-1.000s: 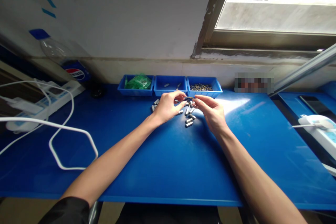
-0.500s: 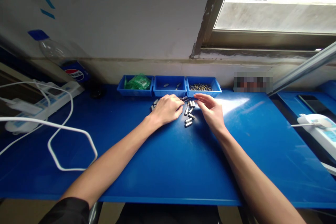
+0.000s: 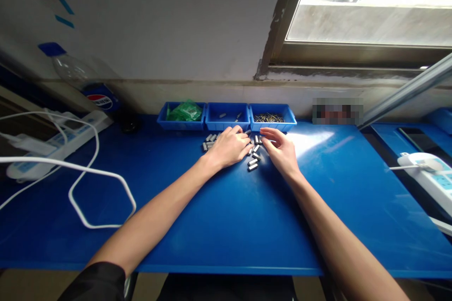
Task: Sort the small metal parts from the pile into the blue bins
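Small black-and-silver rectangular metal pieces (image 3: pixel 253 167) lie scattered on the blue table between my two hands. My left hand (image 3: pixel 231 146) reaches over the left side of this group, its fingers curled and drawn together at the pieces; whatever is between the fingertips is too small to make out. More such pieces (image 3: pixel 205 146) sit in a cluster to the left of that hand, partly covered by it. At the right of the scattered pieces is my right hand (image 3: pixel 280 148), its fingers bent and its thumb apart from them, with nothing visible in its grasp.
Three blue bins stand in a row against the wall: one with a green plastic bag (image 3: pixel 185 111), a middle bin (image 3: pixel 227 124) with a few pieces, one with brass-coloured pins (image 3: pixel 269 117). A cola bottle (image 3: pixel 100 96), white cables (image 3: pixel 102 172) and power strips (image 3: pixel 429 169) lie around.
My left hand has shifted slightly right, in among the scattered pieces, uncovering more of the left cluster. My right hand has moved slightly left. The view has turned a little.
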A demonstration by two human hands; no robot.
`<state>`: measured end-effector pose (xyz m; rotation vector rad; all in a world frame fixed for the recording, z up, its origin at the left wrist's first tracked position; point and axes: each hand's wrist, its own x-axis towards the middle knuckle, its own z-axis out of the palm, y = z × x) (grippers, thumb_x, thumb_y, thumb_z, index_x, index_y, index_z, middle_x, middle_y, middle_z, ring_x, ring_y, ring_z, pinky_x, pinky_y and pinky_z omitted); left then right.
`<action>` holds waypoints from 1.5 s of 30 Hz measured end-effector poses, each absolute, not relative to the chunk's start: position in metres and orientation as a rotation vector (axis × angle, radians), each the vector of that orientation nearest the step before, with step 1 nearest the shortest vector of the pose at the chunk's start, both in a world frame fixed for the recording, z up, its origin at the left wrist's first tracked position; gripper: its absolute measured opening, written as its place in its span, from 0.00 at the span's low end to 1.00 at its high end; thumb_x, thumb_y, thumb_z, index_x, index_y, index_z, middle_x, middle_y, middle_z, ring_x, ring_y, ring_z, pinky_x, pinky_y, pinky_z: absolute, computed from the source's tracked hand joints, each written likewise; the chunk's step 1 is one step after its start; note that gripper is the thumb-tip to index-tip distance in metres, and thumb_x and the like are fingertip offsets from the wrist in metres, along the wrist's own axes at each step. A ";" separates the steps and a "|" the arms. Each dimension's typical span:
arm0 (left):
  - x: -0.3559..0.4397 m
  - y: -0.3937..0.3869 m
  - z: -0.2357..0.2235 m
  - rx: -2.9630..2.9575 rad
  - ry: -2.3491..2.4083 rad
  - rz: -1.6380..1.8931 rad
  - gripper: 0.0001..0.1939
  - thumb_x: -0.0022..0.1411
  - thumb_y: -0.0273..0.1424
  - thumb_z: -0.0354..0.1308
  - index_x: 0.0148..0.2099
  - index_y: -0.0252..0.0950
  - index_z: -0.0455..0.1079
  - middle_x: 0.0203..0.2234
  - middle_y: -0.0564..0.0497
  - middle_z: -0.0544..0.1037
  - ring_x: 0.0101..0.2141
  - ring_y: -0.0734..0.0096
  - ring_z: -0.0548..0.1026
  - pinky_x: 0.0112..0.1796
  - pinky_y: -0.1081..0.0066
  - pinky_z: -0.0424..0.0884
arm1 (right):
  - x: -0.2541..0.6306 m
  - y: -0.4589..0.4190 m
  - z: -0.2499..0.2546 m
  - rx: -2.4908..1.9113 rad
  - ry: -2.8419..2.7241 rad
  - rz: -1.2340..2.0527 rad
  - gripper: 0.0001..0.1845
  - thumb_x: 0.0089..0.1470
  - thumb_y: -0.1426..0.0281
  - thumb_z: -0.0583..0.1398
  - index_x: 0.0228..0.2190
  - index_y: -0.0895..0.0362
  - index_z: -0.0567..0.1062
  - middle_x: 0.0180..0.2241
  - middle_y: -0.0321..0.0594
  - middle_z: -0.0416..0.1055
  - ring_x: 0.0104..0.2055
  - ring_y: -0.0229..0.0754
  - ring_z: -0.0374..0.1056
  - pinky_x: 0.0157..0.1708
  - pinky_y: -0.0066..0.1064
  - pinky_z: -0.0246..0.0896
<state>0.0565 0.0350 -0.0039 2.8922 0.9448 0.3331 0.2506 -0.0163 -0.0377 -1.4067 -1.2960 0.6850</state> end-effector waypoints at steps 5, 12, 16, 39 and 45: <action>0.058 0.034 -0.004 2.926 0.876 0.372 0.19 0.77 0.36 0.48 0.50 0.35 0.80 0.53 0.43 0.82 0.56 0.54 0.72 0.53 0.57 0.70 | 0.250 -0.017 -0.036 -1.407 -1.285 0.694 0.15 0.58 0.62 0.64 0.46 0.53 0.81 0.49 0.46 0.82 0.50 0.52 0.78 0.51 0.47 0.73; 0.058 0.036 -0.004 2.890 0.938 0.277 0.14 0.72 0.28 0.54 0.39 0.34 0.81 0.40 0.41 0.84 0.45 0.55 0.80 0.48 0.61 0.74 | 0.250 -0.017 -0.036 -1.421 -1.271 0.717 0.14 0.57 0.64 0.65 0.45 0.52 0.82 0.48 0.46 0.82 0.51 0.52 0.78 0.52 0.47 0.73; 0.057 0.036 0.002 2.773 1.068 0.285 0.13 0.67 0.23 0.55 0.37 0.36 0.82 0.39 0.41 0.84 0.43 0.56 0.82 0.46 0.64 0.76 | 0.251 -0.016 -0.037 -1.416 -1.277 0.728 0.14 0.57 0.64 0.65 0.45 0.52 0.82 0.48 0.45 0.82 0.50 0.52 0.79 0.53 0.47 0.72; 0.057 0.040 -0.010 2.468 1.167 0.577 0.21 0.60 0.17 0.54 0.50 0.36 0.80 0.42 0.44 0.83 0.42 0.59 0.81 0.49 0.62 0.78 | 0.251 -0.016 -0.038 -1.396 -1.258 0.751 0.14 0.57 0.63 0.66 0.44 0.52 0.82 0.46 0.46 0.83 0.49 0.52 0.79 0.53 0.49 0.73; 0.057 0.042 0.005 2.156 0.990 1.003 0.08 0.64 0.25 0.61 0.41 0.34 0.83 0.39 0.45 0.85 0.38 0.64 0.82 0.45 0.65 0.80 | 0.249 -0.018 -0.032 -1.353 -1.274 0.741 0.13 0.58 0.62 0.66 0.44 0.52 0.81 0.45 0.44 0.83 0.49 0.51 0.79 0.53 0.47 0.73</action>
